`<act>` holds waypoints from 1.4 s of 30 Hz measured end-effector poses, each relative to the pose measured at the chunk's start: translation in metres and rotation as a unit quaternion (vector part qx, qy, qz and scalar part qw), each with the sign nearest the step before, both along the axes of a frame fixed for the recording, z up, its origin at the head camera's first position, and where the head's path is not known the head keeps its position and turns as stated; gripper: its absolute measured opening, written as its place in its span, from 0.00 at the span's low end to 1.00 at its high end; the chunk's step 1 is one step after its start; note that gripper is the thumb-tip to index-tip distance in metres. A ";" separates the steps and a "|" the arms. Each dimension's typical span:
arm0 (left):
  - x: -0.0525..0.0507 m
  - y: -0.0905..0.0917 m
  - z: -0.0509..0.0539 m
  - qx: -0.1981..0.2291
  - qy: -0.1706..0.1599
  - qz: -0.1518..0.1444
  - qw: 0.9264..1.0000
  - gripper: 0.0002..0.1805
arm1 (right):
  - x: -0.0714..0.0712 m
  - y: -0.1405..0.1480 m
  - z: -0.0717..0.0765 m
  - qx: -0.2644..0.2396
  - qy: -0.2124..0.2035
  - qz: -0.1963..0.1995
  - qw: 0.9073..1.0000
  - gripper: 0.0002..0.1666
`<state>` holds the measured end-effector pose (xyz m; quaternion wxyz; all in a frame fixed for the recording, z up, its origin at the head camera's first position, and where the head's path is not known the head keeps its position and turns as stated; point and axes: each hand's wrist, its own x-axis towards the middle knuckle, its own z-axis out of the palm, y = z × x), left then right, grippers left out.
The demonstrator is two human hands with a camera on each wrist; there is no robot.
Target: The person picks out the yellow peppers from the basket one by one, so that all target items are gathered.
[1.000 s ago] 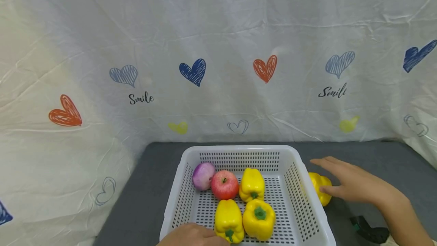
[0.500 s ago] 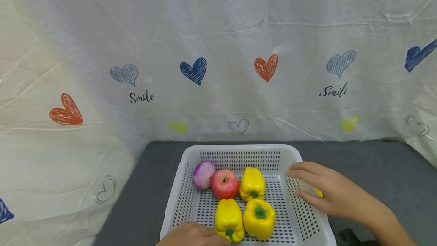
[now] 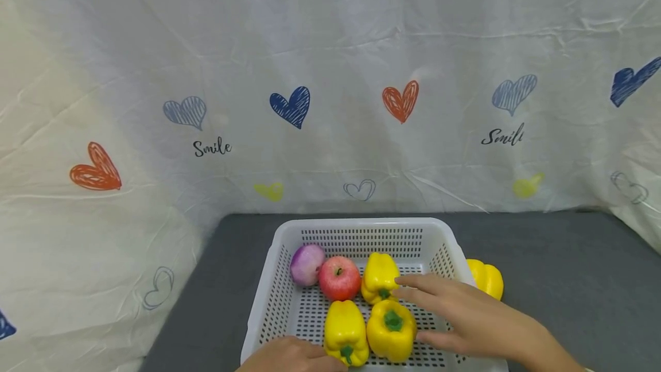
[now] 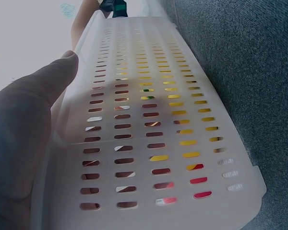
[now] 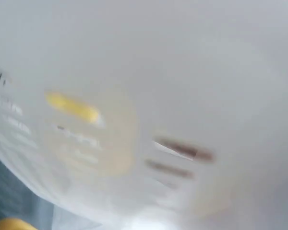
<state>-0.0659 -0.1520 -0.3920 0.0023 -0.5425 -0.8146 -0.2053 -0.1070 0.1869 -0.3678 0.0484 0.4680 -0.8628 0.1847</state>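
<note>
A white slotted plastic basket holds a purple onion, a red apple and three yellow bell peppers, one at the back, one at front left and one at front right. My left hand grips the front-left rim. In the left wrist view its thumb lies along the rim, with skin showing through the wall slots. My right hand reaches over the right wall, fingers apart, next to the back and front-right peppers. Whether it touches them is hard to tell. It holds nothing.
Another yellow bell pepper lies outside, against the basket's right wall, on the dark grey table. A white curtain printed with hearts hangs behind. The right wrist view shows the basket wall blurred and close.
My right hand has moved left from above the outside pepper, across the basket's right wall, to the peppers inside. My left hand and the basket's contents stay put.
</note>
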 end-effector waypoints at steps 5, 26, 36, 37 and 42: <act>-0.001 -0.001 -0.001 -0.001 -0.006 -0.008 1.000 0.12 | 0.003 -0.010 -0.007 0.004 -0.008 0.033 0.999 0.36; -0.001 -0.001 -0.001 0.008 0.010 -0.001 1.000 0.10 | 0.007 -0.020 -0.010 -0.005 -0.108 0.056 0.993 0.34; -0.001 -0.001 0.002 -0.013 -0.009 0.001 1.000 0.13 | 0.003 -0.014 -0.016 0.032 -0.131 0.045 0.990 0.36; -0.001 -0.001 0.002 -0.015 -0.013 -0.001 1.000 0.13 | 0.003 -0.013 -0.016 0.036 -0.132 0.045 0.990 0.37; -0.001 -0.002 0.001 -0.015 -0.014 -0.011 1.000 0.14 | 0.003 -0.013 -0.016 0.033 -0.122 0.051 0.991 0.37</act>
